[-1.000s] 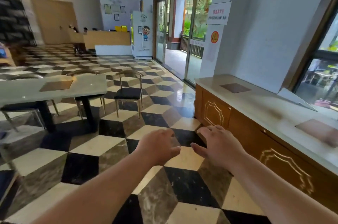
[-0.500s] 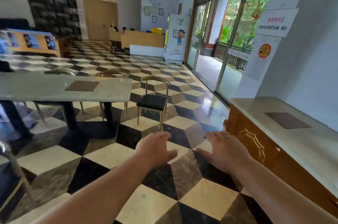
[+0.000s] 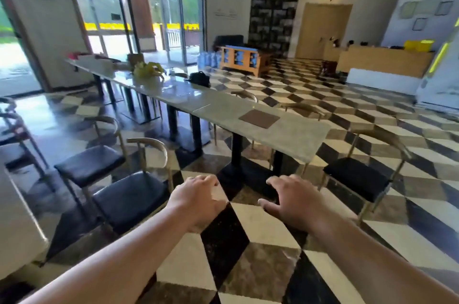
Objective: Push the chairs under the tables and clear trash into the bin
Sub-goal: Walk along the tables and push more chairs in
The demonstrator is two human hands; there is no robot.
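Observation:
A long grey table [image 3: 285, 134] runs from the middle of the view back to the left. Two black-seated chairs [image 3: 129, 194] [image 3: 89, 164] stand pulled out on its left side, and another black-seated chair [image 3: 357, 177] stands out on its right. My left hand [image 3: 198, 202] hovers over the floor with its fingers loosely curled and holds nothing. My right hand [image 3: 290, 202] hangs beside it with fingers spread, also holding nothing. Both hands are short of the table's near end. Yellow-green stuff [image 3: 149, 70] and a black bag [image 3: 198, 78] lie on the far part of the table.
The floor is a black, white and grey checker pattern. More chairs [image 3: 303, 108] are tucked along the table's right side. A white tabletop edge [image 3: 15, 224] sits at the near left. A wooden counter [image 3: 382, 61] and glass doors [image 3: 139, 13] stand at the back.
My view has swung left, away from the wooden sideboard and entrance doors, onto the long table and its chairs. Both hands stay out in front, holding nothing.

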